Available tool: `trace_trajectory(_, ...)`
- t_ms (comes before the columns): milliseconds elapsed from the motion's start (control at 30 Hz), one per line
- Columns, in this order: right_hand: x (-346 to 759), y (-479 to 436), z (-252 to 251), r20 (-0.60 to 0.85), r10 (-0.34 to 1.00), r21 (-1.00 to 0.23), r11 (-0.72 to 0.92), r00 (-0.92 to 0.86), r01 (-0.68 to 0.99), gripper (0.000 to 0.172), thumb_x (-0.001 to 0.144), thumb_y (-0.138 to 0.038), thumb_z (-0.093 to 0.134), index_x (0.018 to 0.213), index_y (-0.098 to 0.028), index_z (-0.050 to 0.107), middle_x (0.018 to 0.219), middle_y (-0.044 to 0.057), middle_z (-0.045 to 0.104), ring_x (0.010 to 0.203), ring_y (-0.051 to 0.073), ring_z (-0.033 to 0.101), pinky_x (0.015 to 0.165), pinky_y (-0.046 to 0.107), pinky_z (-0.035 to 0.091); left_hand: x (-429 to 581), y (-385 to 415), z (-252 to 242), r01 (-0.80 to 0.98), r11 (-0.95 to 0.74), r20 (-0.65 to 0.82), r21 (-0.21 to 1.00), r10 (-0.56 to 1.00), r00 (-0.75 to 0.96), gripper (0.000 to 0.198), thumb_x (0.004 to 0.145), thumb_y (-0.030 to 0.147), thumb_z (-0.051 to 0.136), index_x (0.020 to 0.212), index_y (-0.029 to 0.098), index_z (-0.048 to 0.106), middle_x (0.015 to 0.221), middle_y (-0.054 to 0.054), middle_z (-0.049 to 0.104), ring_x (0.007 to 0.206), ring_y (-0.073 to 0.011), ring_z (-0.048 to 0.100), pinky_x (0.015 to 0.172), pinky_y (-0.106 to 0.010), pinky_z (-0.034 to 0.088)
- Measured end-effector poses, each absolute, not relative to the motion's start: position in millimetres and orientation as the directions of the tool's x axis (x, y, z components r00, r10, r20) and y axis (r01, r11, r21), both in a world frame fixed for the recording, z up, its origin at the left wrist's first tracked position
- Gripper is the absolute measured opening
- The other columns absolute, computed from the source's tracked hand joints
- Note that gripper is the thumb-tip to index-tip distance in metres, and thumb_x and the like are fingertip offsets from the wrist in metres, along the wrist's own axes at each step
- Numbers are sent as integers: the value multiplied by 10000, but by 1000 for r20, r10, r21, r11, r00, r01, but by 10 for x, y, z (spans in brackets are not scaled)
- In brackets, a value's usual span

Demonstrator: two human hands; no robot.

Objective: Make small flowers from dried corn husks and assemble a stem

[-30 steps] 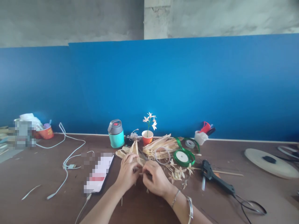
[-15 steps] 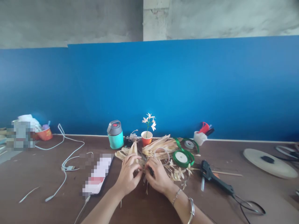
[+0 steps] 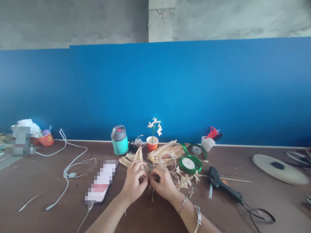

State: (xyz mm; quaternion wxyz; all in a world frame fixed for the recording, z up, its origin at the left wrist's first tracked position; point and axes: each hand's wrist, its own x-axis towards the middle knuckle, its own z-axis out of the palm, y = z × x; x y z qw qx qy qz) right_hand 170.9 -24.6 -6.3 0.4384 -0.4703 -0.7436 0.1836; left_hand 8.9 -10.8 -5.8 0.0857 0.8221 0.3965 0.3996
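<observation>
My left hand point(image 3: 134, 179) and my right hand point(image 3: 162, 182) meet fingertip to fingertip over the near middle of the table. Both are closed in a pinch; what lies between the fingers is too small and hidden to name. Something dark shows within the curl of my right hand. Pale dried husk strips point(image 3: 167, 152) are spread just beyond the hands, with another folded husk piece point(image 3: 131, 160) behind my left fingers. Several small cream husk flowers point(image 3: 186, 180) lie to the right of my right hand. A flower stem point(image 3: 153, 131) with white blooms stands in a red paper cup point(image 3: 152, 146).
A phone point(image 3: 102, 183) and white cables point(image 3: 64, 168) lie at left, near a turquoise flask point(image 3: 120, 145). Rightward are a green ribbon spool point(image 3: 189, 164), a black glue gun point(image 3: 224, 186), a white pen cup point(image 3: 207, 143) and an oval disc point(image 3: 279, 169). A blue partition point(image 3: 155, 84) stands behind.
My right fingers have shifted slightly, drawing a little leftward against my left fingertips. My left hand and the things on the table stay practically where they were.
</observation>
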Motion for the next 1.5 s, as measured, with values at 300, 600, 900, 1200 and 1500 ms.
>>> trace_trajectory(300, 1751, -172, -96, 69, 989, -997, 65, -127, -34, 297, 720, -424, 597, 598, -163, 525, 518, -37, 433, 489, 88, 345, 486, 236, 252, 34, -115, -14, 497, -697, 629, 518, 704, 331, 192, 737, 78, 500, 818, 220, 599, 1095, -81, 583, 1111, -263, 494, 938, -462, 409)
trace_trajectory(600, 1740, -198, -60, 84, 986, -995, 76, -146, -60, 357, 729, -468, 605, 584, -160, 495, 522, -33, 445, 508, 89, 364, 503, 233, 277, 33, -143, -3, 626, -743, 773, 238, 535, 340, 169, 811, 120, 544, 814, 256, 644, 1103, -50, 588, 1161, -256, 438, 942, -449, 367)
trace_trajectory(900, 1727, -275, -16, 493, 864, -767, 487, -101, 419, 57, 755, -188, 551, 726, -181, 600, 705, 14, 579, 691, 156, 521, 661, 267, 404, 69, -133, -23, 615, -684, 677, 392, 667, 311, 124, 797, 156, 544, 714, 221, 610, 1076, -65, 598, 1114, -260, 472, 933, -465, 389)
trace_trajectory(1200, 1735, -237, -65, 521, 841, -660, 506, -147, 556, 88, 746, -131, 556, 679, -183, 580, 677, 9, 586, 680, 158, 537, 659, 266, 393, 72, -139, -31, 647, -686, 658, 331, 660, 363, 136, 776, 134, 526, 694, 215, 598, 1057, -61, 607, 1102, -260, 488, 923, -445, 392)
trace_trajectory(1500, 1636, -250, -129, 610, 788, -549, 494, -81, 674, 112, 708, -101, 551, 641, -191, 554, 657, 5, 589, 673, 160, 539, 672, 276, 356, 143, -182, -22, 689, -661, 702, 298, 641, 311, 158, 756, 101, 541, 643, 205, 581, 1170, -77, 564, 1174, -280, 446, 945, -473, 368)
